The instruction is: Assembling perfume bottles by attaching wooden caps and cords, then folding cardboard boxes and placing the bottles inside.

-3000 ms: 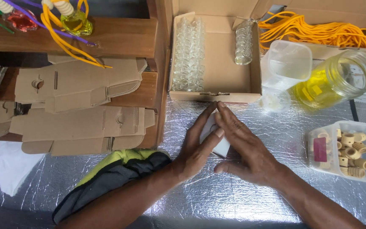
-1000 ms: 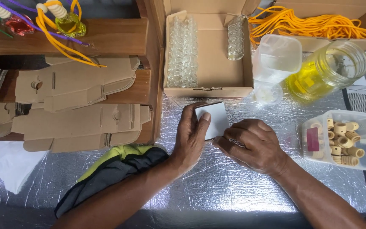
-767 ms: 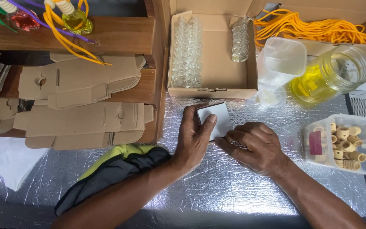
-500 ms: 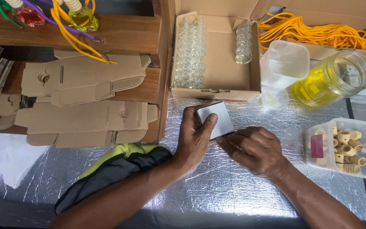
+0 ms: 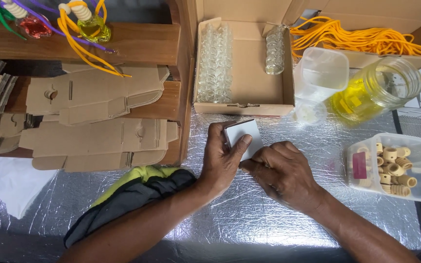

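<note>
Left hand grip: I see my left hand (image 5: 222, 158) curled over the near-left part of the small white folded carton (image 5: 243, 138), thumb laid across its face, fingers wrapped round its left edge; it is closed on it.
Right hand grip: my right hand (image 5: 281, 173) lies knuckles up, fingers bent, its fingertips meeting the carton's near edge just beside the left thumb; I cannot tell whether it pinches or only presses.
Carton from the grip: it sticks out beyond both hands, away from me, its long axis running near-left to far-right at a slight tilt.
Nearer hand: the left 1 covers more of it.
Carton's look: flat, plain white, squarish, with a dark left edge, resting on the silver foil table cover (image 5: 249, 219).
Beyond the grip: an open cardboard box (image 5: 252, 63) with rows of small clear glass bottles (image 5: 214, 63).
Right of the grip: a tub of pale wooden caps (image 5: 393, 165); farther off, a jar of yellow liquid (image 5: 373, 90).
Left of the grip: stacked flat brown carton blanks (image 5: 88, 126).
</note>
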